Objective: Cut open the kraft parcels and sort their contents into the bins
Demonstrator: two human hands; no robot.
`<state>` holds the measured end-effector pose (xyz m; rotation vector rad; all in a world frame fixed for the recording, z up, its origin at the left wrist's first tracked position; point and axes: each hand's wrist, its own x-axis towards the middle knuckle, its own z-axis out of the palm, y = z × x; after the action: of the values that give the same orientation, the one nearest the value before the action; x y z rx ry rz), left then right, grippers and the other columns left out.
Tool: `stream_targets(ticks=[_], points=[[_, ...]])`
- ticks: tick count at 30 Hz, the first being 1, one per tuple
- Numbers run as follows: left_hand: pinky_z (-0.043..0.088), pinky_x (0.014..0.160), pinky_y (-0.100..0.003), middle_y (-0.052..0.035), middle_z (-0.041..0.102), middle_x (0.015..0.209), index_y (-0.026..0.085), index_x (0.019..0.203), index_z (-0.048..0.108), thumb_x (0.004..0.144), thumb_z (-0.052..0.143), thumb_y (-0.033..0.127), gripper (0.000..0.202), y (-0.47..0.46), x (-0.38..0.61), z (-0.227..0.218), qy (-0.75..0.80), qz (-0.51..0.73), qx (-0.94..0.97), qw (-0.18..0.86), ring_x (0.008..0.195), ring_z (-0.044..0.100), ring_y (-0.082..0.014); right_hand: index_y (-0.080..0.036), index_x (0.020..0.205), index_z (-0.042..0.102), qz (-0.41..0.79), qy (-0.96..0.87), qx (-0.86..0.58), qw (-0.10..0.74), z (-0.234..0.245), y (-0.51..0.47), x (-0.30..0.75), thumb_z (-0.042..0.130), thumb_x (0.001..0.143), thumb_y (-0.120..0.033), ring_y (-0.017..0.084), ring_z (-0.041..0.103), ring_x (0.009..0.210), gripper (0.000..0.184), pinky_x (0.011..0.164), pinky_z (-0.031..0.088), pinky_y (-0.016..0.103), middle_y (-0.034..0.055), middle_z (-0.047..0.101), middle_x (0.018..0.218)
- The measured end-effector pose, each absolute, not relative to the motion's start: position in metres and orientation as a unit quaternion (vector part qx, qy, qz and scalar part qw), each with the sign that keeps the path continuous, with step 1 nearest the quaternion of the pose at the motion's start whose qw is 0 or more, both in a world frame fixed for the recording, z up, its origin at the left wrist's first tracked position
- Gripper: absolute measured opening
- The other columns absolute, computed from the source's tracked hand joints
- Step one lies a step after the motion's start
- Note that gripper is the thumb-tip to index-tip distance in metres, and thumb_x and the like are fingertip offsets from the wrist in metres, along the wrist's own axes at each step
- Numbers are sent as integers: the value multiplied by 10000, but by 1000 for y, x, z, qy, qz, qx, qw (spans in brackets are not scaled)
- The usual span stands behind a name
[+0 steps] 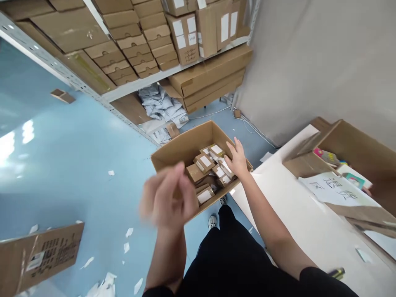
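Observation:
An open cardboard box (182,144) stands on the blue floor in front of me, filled with several small brown cartons with white labels (206,161). My right hand (237,159) reaches down into the box, fingers stretched over the small cartons at its right side. My left hand (168,198) hovers in the air above the box's near left corner; it is smeared by motion and I cannot make out its fingers or anything in it.
Metal shelving (136,84) with stacked cartons stands behind the box, with grey mail bags (161,105) under it. A white table (297,206) at the right carries an open box (355,148) with a paper sheet. Paper scraps and a flattened carton (40,251) lie on the floor.

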<state>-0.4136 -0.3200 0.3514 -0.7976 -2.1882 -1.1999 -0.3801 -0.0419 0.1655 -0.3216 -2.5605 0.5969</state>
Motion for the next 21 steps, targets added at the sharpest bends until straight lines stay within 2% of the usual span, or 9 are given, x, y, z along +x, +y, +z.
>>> stream_targets(ticks=[3, 6, 10, 14, 18, 21], points=[[564, 1061, -487, -117, 610, 1404, 256, 1496, 509, 964, 588, 299, 540, -276, -487, 311, -874, -339, -287, 198, 1331, 577, -293, -279, 1623, 343, 252, -940, -82, 216, 147, -34, -428, 569, 968, -274, 384, 156, 1604, 694, 1252, 282, 688, 57, 85, 1764], [471, 1178, -509, -105, 478, 1586, 281, 1548, 449, 990, 563, 317, 571, -258, -542, 242, -916, -281, -266, 105, 1475, 449, -305, -299, 1640, 309, 273, -943, -52, 181, 121, -30, -475, 592, 969, -306, 398, 139, 1606, 728, 1265, 266, 679, 32, 56, 1768], [433, 1197, -549, -112, 350, 1681, 283, 1590, 386, 975, 587, 327, 648, -258, -583, 121, -945, -251, -211, -11, 1521, 369, -350, -292, 1662, 249, 283, -947, -32, 149, 59, -26, -536, 593, 966, -319, 394, 144, 1604, 776, 1268, 271, 666, 34, 27, 1770], [446, 1177, -530, -136, 297, 1705, 271, 1601, 369, 915, 677, 322, 754, -257, -606, -8, -953, -215, -154, -146, 1502, 388, -383, -265, 1655, 267, 282, -952, -29, 117, -32, -20, -585, 579, 948, -266, 393, 163, 1598, 773, 1253, 290, 672, 52, 30, 1770], [427, 1184, -527, -157, 243, 1726, 262, 1605, 360, 855, 746, 299, 844, -243, -608, -127, -938, -183, -147, -256, 1494, 400, -386, -217, 1607, 370, 275, -958, -32, 69, -133, -9, -609, 603, 889, -210, 417, 229, 1568, 754, 1213, 329, 699, 94, 132, 1756], [447, 1165, -532, -159, 213, 1737, 263, 1591, 392, 838, 750, 267, 834, -224, -596, -203, -919, -173, -153, -319, 1489, 410, -392, -198, 1567, 439, 285, -957, -39, 27, -206, -2, -606, 628, 834, -185, 407, 322, 1530, 757, 1203, 374, 656, 119, 254, 1722]])
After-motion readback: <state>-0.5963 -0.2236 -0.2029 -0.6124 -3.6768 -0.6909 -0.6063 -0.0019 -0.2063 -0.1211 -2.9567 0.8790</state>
